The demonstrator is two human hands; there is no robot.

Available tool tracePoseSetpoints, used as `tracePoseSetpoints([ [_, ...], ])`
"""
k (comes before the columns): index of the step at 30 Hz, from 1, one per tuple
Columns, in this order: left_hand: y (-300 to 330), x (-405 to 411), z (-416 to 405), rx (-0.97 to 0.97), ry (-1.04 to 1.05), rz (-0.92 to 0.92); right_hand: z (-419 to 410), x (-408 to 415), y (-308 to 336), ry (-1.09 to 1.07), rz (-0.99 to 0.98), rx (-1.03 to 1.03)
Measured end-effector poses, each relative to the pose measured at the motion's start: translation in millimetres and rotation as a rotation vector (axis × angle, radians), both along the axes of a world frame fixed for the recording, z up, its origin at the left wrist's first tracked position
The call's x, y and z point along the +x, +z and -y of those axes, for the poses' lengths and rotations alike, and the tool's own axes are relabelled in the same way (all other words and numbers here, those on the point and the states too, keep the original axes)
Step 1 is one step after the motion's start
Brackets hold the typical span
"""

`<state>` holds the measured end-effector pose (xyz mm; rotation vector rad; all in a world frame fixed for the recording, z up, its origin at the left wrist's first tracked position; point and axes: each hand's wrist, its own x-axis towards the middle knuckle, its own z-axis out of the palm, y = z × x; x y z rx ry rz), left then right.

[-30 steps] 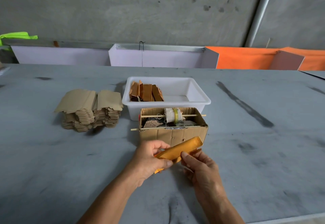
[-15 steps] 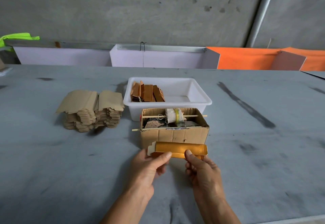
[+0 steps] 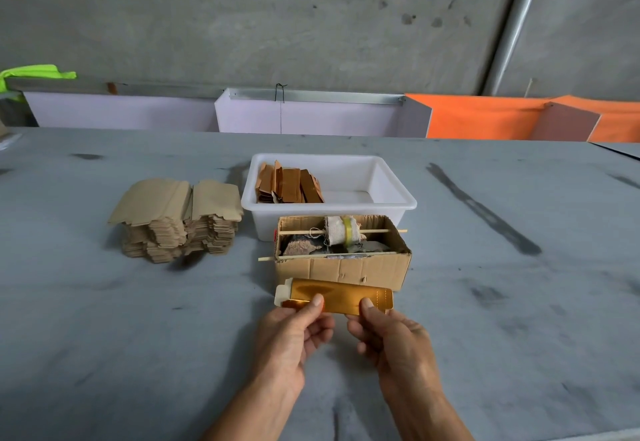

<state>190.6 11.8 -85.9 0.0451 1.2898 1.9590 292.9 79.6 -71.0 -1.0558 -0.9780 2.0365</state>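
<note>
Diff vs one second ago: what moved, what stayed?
The gold carton turned from tilted, right end up, to level. The left hand and right hand kept pinching it; nothing was let go. The stack of blanks, white tub and cardboard box stayed put.

There is only one camera, worn on the person's head, looking forward and down across the grey tabletop toward the concrete wall behind. It is wide-angled and close, with the near tabletop filling the lower frame.
</note>
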Motion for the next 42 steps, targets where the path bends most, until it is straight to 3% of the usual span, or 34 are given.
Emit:
tracePoseSetpoints([
  [8, 0, -3, 0, 0.019, -0.084, -0.046, 2, -1, 4, 0.028, 0.039, 0.029],
  [19, -3, -11, -11, 0.052, -0.077, -0.073, -20, 5, 6, 0.002, 0.242, 0.243],
  [25, -4, -11, -17, 0.062, -0.075, -0.079, -40, 13, 29, -0.233, 0.548, 0.814],
  [31, -8, -13, -21, 0.033, -0.037, -0.07, -70, -20, 69, 0.028, 0.79, 1.13],
  [34, -8, -14, -24, 0.026, -0.021, -0.085, -88, -42, 76, 0.217, 0.984, 1.133],
  [37, -9, -13, -25, 0.014, -0.029, -0.109, -102, -57, 76, 0.367, 1.05, 1.058],
  [42, -11, -14, -23, 0.036, -0.031, -0.127, -110, -78, 67, 0.437, 1.21, 1.122],
])
